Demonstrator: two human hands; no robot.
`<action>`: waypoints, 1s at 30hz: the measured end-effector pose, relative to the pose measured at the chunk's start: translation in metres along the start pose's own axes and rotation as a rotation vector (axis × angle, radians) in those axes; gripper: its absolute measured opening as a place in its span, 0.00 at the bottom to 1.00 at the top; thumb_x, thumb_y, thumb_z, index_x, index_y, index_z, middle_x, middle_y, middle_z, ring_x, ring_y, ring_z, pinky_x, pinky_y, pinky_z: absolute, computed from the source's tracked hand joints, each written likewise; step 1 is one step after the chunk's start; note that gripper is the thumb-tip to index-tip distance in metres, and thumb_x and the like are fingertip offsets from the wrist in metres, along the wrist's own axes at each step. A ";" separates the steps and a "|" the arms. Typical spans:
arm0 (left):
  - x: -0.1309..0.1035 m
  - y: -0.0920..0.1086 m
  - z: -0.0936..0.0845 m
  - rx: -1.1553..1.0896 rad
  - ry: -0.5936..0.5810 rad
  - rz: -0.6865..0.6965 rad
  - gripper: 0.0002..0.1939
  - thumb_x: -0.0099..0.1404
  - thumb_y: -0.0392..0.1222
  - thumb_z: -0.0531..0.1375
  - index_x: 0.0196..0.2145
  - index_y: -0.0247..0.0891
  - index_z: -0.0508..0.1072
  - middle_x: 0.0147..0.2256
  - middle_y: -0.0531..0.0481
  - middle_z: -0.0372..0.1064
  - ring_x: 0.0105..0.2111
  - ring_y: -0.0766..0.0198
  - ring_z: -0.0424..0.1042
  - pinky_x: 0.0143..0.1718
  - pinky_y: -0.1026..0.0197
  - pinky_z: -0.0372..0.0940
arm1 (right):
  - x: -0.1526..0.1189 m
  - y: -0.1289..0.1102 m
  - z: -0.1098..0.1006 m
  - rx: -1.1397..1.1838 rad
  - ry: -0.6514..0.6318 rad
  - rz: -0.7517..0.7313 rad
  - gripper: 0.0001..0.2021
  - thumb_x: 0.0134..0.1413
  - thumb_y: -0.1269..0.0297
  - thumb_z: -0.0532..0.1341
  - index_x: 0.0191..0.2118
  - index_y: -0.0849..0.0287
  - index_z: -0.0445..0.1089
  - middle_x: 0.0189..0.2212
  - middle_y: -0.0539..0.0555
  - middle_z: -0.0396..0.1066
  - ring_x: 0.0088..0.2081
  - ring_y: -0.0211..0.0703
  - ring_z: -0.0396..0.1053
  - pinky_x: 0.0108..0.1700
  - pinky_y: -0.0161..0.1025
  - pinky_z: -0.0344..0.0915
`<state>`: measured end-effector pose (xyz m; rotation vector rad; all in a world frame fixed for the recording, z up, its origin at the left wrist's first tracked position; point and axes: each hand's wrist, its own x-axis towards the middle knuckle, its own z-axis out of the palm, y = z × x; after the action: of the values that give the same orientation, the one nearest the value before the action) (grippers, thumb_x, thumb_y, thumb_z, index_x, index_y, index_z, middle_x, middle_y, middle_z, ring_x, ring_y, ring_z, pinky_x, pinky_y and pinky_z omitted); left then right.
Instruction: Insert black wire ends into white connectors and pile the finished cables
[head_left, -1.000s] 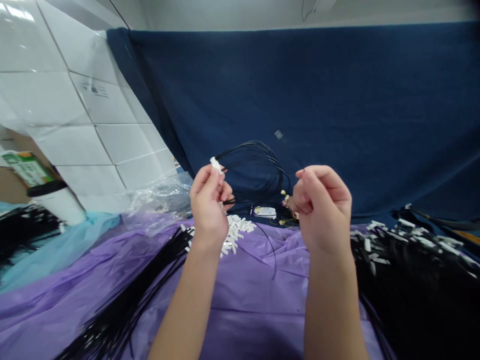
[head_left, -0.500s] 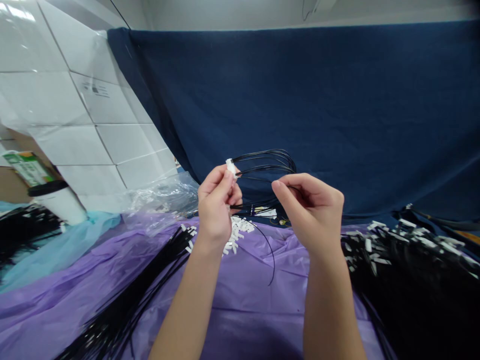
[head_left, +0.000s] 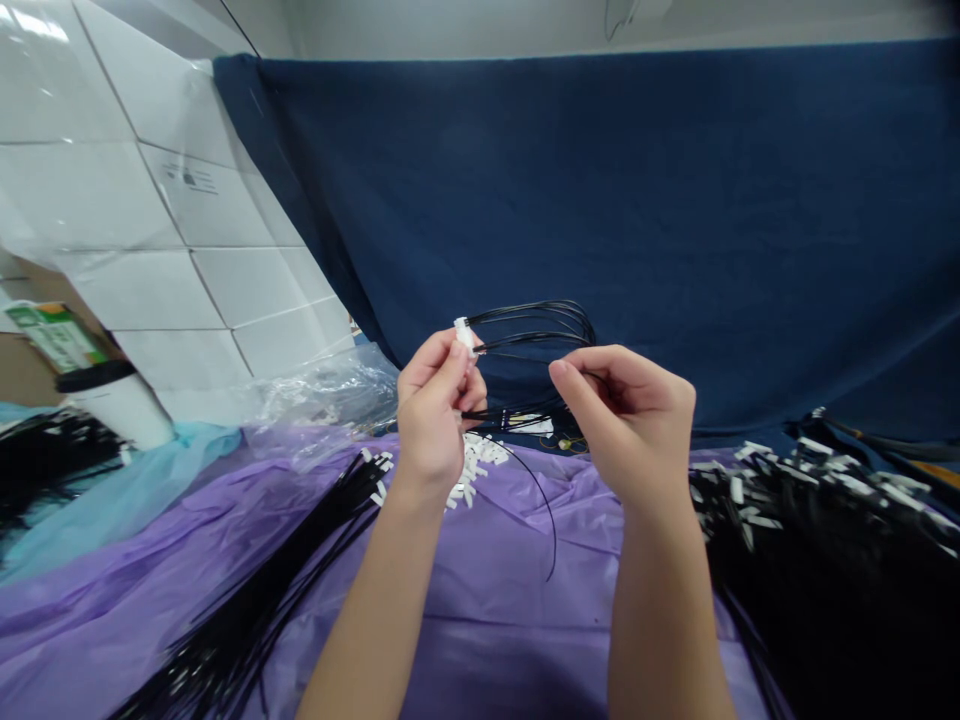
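Here we pinch a white connector in our left hand, its looped black wires arching right. Our right hand closes on one wire end near it (not yet seated, by our reckoning). Finished harnesses heap on the right of the counter; loose white housings and a bundle of bare wires remain.

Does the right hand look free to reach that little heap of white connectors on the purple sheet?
Probably not straight away: the right hand pinches a black wire, though nothing blocks the white connectors.
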<state>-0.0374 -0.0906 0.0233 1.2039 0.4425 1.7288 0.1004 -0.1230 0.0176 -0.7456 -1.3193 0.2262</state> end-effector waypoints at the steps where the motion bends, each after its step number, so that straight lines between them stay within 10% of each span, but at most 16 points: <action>1: 0.000 0.000 0.000 -0.002 -0.001 0.000 0.06 0.62 0.42 0.61 0.29 0.38 0.73 0.20 0.55 0.51 0.16 0.74 0.51 0.15 0.70 0.44 | 0.000 0.001 0.000 -0.002 0.004 -0.007 0.05 0.52 0.67 0.64 0.27 0.59 0.73 0.17 0.45 0.58 0.21 0.32 0.53 0.21 0.33 0.50; 30: -0.010 -0.019 0.010 0.180 -0.102 -0.004 0.07 0.62 0.44 0.61 0.31 0.39 0.75 0.19 0.57 0.48 0.17 0.73 0.47 0.18 0.67 0.46 | 0.000 -0.003 -0.007 -0.304 -0.116 -0.054 0.07 0.55 0.68 0.62 0.28 0.58 0.75 0.23 0.49 0.70 0.24 0.35 0.63 0.26 0.35 0.55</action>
<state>-0.0186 -0.0917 0.0088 1.4121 0.5477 1.6421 0.1059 -0.1281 0.0189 -0.9625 -1.5011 0.0244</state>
